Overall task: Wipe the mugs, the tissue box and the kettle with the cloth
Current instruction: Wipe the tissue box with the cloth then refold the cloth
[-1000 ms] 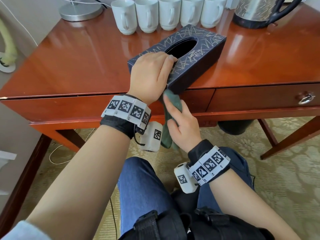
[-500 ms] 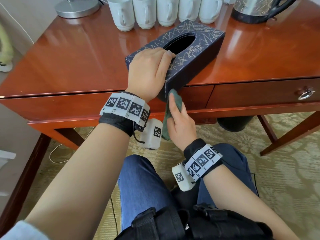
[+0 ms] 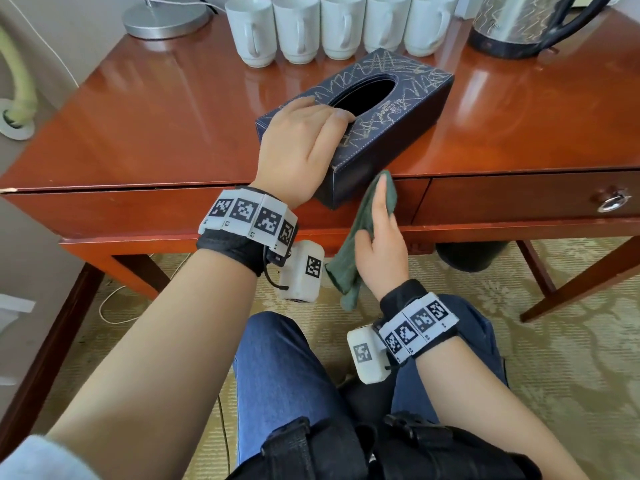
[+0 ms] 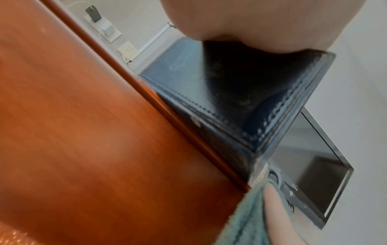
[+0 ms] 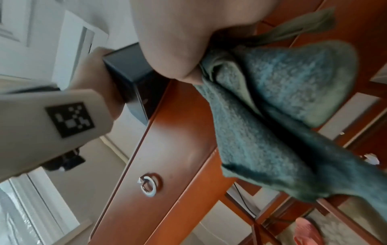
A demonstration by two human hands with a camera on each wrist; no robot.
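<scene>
Glossy red-brown bench (image 3: 138, 126); patterned carpet (image 3: 571, 358) below. Tissue box (image 3: 398, 109) overhangs bench edge, left hand (image 3: 298, 147) fingers curled over it. Right hand (image 3: 381, 244) fingers straight, thumb pinching cloth (image 3: 346, 265).

Kettle (image 3: 519, 26) top and five mugs' (image 3: 339, 26) rims cropped by the head view's edge. Left hand (image 3: 298, 150) hides the tissue box's (image 3: 391, 109) near corner. Left wrist view blurred.

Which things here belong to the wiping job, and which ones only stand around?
Job: dark blue leather tissue box, green terry cloth, five white ceramic mugs, steel kettle with black handle.
Standing around: silver round lamp base, red-brown wooden desk.
</scene>
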